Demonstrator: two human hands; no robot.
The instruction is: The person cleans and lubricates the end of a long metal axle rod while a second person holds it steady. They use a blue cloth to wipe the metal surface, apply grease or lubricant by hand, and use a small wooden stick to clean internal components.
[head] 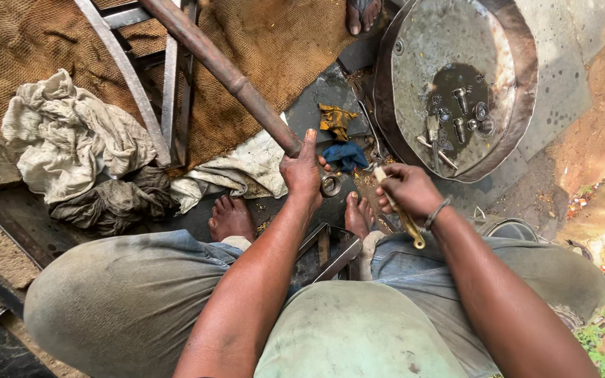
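Observation:
My left hand (304, 170) grips a small round metal ring-shaped part (330, 185), a bearing or bush, right at the lower end of a long rusty metal rod (222, 66) that slants up to the top left. My right hand (407, 190) is closed on a yellow-handled brush (402, 215), its head pointing toward the ring. Both hands meet above my bare feet (231, 217), between my knees.
A large round metal pan (519, 105) at upper right holds dark oily liquid with several bolts and washers (460, 115). Rags (71, 136) lie at left on burlap sacking (274, 42). Yellow and blue cloth scraps (341, 140) sit ahead. Another person's foot (363, 15) shows at top.

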